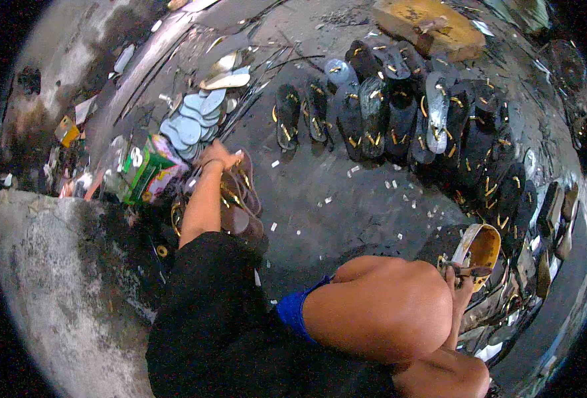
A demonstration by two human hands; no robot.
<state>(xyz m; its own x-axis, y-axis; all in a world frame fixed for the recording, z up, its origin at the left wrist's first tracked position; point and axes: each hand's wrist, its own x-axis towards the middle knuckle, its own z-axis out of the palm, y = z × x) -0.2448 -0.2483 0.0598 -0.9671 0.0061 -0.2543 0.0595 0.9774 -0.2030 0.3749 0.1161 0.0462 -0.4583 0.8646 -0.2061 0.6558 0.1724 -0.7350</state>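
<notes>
My left hand [218, 154] reaches forward and rests on a pile of brown sandals with gold straps [240, 199] on the dark floor, fingers closed on the top one's strap. My right hand [461, 284], partly hidden behind my bent knee [386, 305], holds a sandal with a yellow underside [482, 247] by its strap. A row of dark sandals with gold straps [386, 113] lies spread across the floor in front of me.
A stack of pale blue-grey insoles [190, 123] lies left of my left hand, beside a green and pink carton [148, 169]. A yellowish wooden block [433, 26] sits at the back. More sandals [545, 225] line the right side. Small white scraps dot the floor.
</notes>
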